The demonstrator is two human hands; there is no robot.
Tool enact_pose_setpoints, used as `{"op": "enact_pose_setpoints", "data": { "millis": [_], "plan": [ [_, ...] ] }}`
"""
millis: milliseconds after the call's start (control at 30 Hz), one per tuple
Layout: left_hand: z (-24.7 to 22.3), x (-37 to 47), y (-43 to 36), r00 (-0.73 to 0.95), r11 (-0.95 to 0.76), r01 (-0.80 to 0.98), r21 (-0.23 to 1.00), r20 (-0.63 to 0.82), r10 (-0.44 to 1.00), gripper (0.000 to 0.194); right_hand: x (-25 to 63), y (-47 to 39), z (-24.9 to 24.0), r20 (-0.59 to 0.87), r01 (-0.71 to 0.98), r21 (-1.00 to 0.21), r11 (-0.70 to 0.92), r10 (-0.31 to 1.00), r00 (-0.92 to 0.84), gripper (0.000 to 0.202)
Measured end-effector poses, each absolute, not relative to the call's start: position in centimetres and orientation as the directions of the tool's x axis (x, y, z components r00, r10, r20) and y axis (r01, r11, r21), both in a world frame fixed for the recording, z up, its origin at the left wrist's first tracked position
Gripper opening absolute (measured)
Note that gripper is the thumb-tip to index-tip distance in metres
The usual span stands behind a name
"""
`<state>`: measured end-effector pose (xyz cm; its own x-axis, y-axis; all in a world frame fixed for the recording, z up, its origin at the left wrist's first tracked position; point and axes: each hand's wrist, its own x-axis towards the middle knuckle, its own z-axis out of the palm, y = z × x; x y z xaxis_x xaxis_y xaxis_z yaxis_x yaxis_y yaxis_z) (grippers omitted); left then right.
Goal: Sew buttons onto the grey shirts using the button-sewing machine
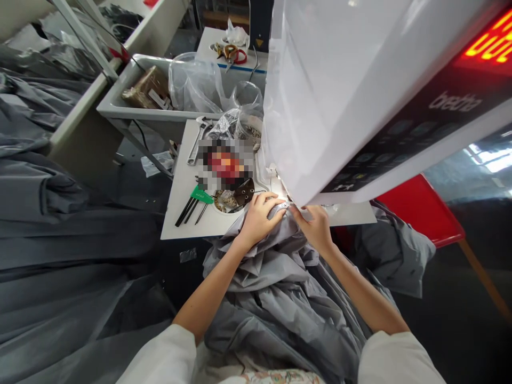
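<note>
Grey fabric (276,274) hangs in loose folds from the table edge over my lap, its upper edge gathered under the head of a white machine (304,101). My left hand (261,214) presses on that edge from the left, thumb and fingers closed on the cloth. From the right, my right hand (314,224) pinches the same edge between thumb and fingers. Between my fingertips shows a small, light, round piece (285,205), too small to name. A lamp lights this spot. The machine's body hides what lies behind it.
On the white tabletop (172,224) lie a green hex key holder (201,195), an adjustable wrench (195,146) and a round dish of small metal parts (224,201). A blurred item sits behind them. A red tray (424,213) stands right; grey cloth piles (60,224) lie left.
</note>
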<state>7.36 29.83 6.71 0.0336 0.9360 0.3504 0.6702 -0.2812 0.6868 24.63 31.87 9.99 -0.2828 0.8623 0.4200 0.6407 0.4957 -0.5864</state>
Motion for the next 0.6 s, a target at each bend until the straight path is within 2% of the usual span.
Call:
{"op": "enact_pose_setpoints", "data": {
  "millis": [100,200,333,467,600],
  "plan": [
    [6.8,7.3,29.8,0.034,-0.284,0.663,0.692,0.351,0.936,0.026,23.8,32.6,10.1,0.260,0.581,-0.727,0.366,0.930,-0.261,0.030],
    [6.8,7.3,29.9,0.036,-0.286,0.658,0.697,0.349,0.936,0.026,23.5,33.1,9.8,0.134,0.468,-0.849,0.248,0.956,-0.263,0.028],
    [7.0,7.4,29.8,0.028,-0.277,0.654,0.704,0.344,0.939,0.026,23.6,33.4,9.3,0.046,0.402,-0.905,0.139,0.972,-0.232,0.027],
    [7.1,7.4,29.7,0.030,-0.266,0.650,0.712,0.325,0.945,0.027,23.5,32.9,9.1,0.042,0.416,-0.898,0.143,0.969,-0.242,0.027],
    [7.0,7.4,29.7,0.036,-0.260,0.648,0.716,0.312,0.949,0.027,24.8,33.4,9.6,0.169,0.482,-0.844,0.236,0.969,-0.178,0.025]
  ]
}}
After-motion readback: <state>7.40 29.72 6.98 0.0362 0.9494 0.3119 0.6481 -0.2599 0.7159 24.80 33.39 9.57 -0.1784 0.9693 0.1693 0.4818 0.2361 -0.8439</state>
